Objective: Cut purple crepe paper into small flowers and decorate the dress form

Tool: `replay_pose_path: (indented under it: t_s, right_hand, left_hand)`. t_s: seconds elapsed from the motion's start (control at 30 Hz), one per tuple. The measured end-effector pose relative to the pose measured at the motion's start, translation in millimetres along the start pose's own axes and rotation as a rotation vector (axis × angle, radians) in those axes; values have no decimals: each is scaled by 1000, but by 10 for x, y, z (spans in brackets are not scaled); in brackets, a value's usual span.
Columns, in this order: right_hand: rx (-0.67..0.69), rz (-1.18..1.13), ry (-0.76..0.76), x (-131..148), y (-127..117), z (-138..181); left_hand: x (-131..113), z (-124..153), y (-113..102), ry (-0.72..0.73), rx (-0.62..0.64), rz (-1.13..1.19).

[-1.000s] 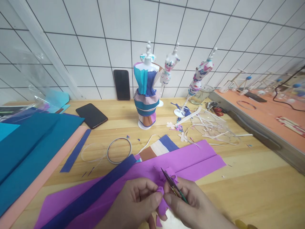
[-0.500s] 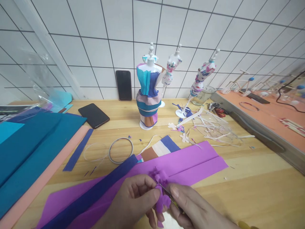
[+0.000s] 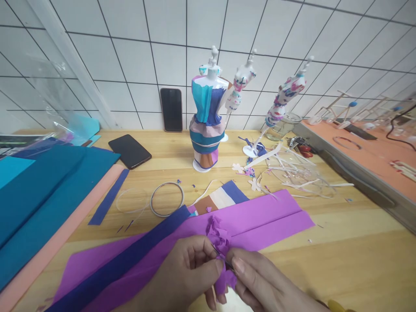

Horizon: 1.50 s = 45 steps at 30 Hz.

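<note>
My left hand (image 3: 185, 271) pinches a small crumpled piece of purple crepe paper (image 3: 225, 282) between thumb and fingers. Facing it, my right hand (image 3: 261, 277) is closed around a slim, dark, pointed metal tool (image 3: 230, 265), whose tip crosses the purple piece; its handle is hidden in my fingers, so its kind cannot be told. Ruffled purple scraps (image 3: 217, 234) lie just beyond my fingertips, on a long folded purple crepe sheet (image 3: 269, 216). A dark blue strip (image 3: 136, 251) crosses that sheet on the left.
A small dress form (image 3: 208, 108) in coloured paper stands at the back, with slimmer forms (image 3: 286, 97) nearby. Phones (image 3: 130, 151), a wire ring (image 3: 167, 199), teal sheets (image 3: 58, 186) and pale strips (image 3: 292, 167) surround the work. An orange-topped ledge (image 3: 367, 149) borders the right.
The whole view has shifted slightly. More of the ruffled purple scraps show beyond my fingers, and a small purple bit now lies on the striped paper. Both hands keep their hold.
</note>
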State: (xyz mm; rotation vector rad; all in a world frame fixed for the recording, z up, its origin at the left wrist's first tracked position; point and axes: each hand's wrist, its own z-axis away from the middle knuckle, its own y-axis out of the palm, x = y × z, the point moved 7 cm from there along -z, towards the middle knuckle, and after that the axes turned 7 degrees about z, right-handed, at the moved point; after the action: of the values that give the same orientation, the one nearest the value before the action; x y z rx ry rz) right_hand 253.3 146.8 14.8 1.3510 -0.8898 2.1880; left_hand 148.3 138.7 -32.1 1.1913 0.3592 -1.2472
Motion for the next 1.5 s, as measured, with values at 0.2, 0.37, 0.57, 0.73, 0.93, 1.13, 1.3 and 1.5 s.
replay_pose_path:
  t_s: [0.2,0.37,0.57,0.73,0.93,1.13,1.3,1.5]
  right_hand:
    - [-1,109,-64,56,-12,10]
    - [-28,39,-84,111,14,-46]
    - [-70,136,-62,140,-51,-37]
    - [-21,84,-57,16,45,-54]
    - [-20,-179,-6,-63,105,-39]
    - [-39,-237,-4,-31,93,-60]
    - [-42,-246,-14,-39,116,-58]
    - [-14,-197,19,-64,112,-45]
  left_hand:
    - [-12,3,-5,2,-16,23]
    - [-29,14,-6,-1,-11,68]
    - [-50,17,12,13,1,67]
    - [-42,21,16,6,-13,-10]
    - [-68,34,31,4,-8,-9]
    - [-38,20,23,3,-13,-6]
    - [-51,23,32,1,-12,1]
    - [-47,23,25,-23,8,-6]
